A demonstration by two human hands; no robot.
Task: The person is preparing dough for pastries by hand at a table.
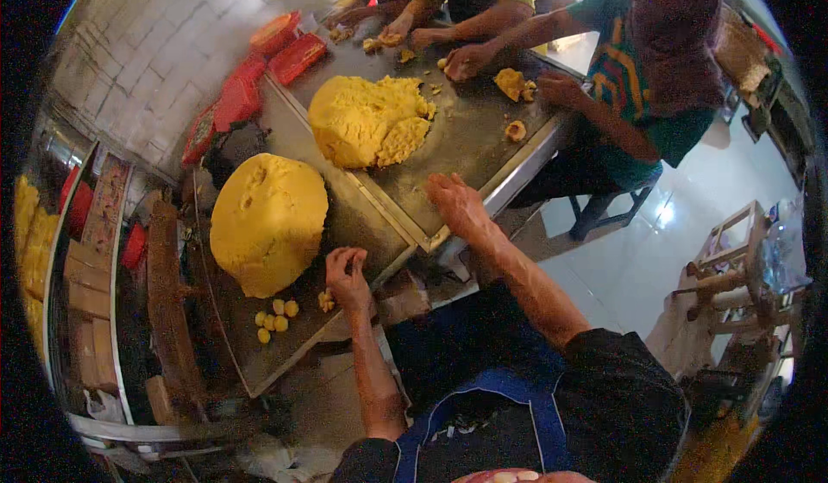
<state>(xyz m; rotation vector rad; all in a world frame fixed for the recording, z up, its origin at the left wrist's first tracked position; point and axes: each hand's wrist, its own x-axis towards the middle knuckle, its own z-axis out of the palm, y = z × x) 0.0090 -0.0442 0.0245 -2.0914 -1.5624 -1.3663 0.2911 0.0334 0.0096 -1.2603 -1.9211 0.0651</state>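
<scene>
Near dough mass (pixel 269 224): yellow, on the left-hand desk (pixel 366 210), left of and beyond the left hand (pixel 348 278), which is the nearer one. Long axis runs roughly away from the person. Left hand: fingers curled toward thumb; cannot tell whether anything is pinched. One crumbly piece (pixel 326 301) lies just beside it. Small dough balls (pixel 281 323): six counted, grouped at the mass's near end, left of that piece. Right hand (pixel 455 205): fingers bent, palm down at the adjoining metal-edged desk (pixel 423 211); contact and contents cannot be told. Far dough mass (pixel 362 121): one, beyond and left of it, apart. Dough masses total two. Red containers (pixel 297 59) behind: several, overlapping, count uncertain.
</scene>
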